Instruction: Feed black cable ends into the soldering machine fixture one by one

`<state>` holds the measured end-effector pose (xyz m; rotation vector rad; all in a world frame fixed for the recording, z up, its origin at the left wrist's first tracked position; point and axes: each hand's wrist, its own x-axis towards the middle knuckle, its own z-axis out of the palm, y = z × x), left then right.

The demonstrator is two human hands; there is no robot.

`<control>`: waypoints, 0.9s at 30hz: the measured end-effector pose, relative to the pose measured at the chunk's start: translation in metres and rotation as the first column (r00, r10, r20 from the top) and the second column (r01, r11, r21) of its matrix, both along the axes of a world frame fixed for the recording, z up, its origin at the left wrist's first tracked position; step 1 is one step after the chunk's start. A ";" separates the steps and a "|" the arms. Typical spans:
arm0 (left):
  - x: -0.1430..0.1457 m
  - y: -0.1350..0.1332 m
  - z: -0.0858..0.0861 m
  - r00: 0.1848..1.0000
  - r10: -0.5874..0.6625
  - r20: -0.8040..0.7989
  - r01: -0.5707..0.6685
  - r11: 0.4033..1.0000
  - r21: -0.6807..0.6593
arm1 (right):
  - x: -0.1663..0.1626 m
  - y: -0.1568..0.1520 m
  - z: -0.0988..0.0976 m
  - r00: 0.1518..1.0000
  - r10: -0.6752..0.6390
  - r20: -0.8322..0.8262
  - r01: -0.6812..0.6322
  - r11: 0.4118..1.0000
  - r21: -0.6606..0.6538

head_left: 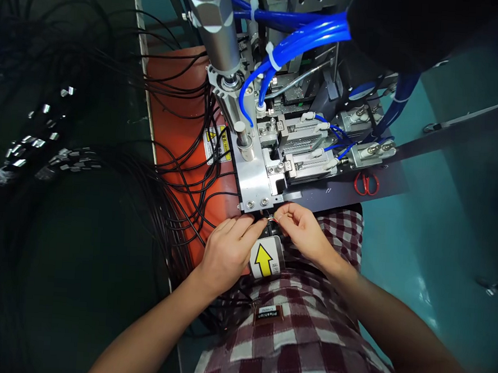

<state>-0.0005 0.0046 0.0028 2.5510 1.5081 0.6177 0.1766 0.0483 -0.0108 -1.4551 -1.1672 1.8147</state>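
Right under the front edge of the shiny machine (253, 178), tiny wires (271, 217), a bit of red showing. At 3 o'clock from there, right hand (303, 230), grip pinched tight on the wires. At 8 o'clock, left hand (228, 250), thumb close by, grip too hidden to tell how open or holding what. At 6, yellow arrow (263, 259). At 10, black cables (136, 171) over an orange mat (162, 130). At 2, red scissors (366, 186) on the dark desk (332, 197).
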 end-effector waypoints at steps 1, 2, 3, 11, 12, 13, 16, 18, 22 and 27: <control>0.001 0.000 0.000 1.000 0.002 -0.001 -0.002 1.000 0.002 | 0.000 0.000 0.000 1.000 -0.005 0.002 0.005 1.000 0.011; 0.001 0.000 0.001 1.000 0.004 -0.004 -0.004 1.000 0.007 | 0.000 0.000 0.000 1.000 -0.009 0.006 0.009 1.000 0.021; 0.002 0.000 0.002 1.000 0.005 -0.009 -0.005 1.000 0.010 | 0.000 -0.001 -0.001 1.000 -0.011 0.011 0.010 0.999 0.031; 0.004 -0.002 0.003 0.999 0.041 -0.030 -0.041 0.999 -0.004 | 0.001 -0.004 -0.006 0.997 -0.024 0.073 0.014 0.992 0.129; 0.003 -0.002 0.002 0.999 0.045 -0.019 -0.045 0.999 -0.025 | 0.001 -0.003 -0.007 0.998 -0.023 0.052 0.017 0.994 0.107; 0.003 -0.001 0.002 0.999 0.046 -0.004 -0.047 0.998 -0.047 | 0.001 -0.003 -0.007 1.000 -0.016 0.014 0.015 0.998 0.067; 0.002 0.000 0.000 0.998 0.041 0.054 -0.037 0.997 -0.071 | 0.000 0.001 -0.008 0.992 0.008 -0.124 -0.017 0.997 -0.072; 0.002 0.000 -0.002 0.995 0.040 0.091 -0.035 0.998 -0.061 | 0.001 0.002 -0.009 0.990 0.011 -0.141 -0.023 0.996 -0.090; 0.002 0.000 -0.002 0.993 0.045 0.107 -0.037 0.996 -0.078 | 0.006 -0.004 -0.010 0.999 -0.005 -0.041 0.006 1.000 0.013; 0.003 -0.001 -0.001 0.997 0.055 0.044 -0.052 0.995 -0.081 | 0.006 -0.022 -0.001 0.977 -0.050 0.209 -0.009 0.962 0.273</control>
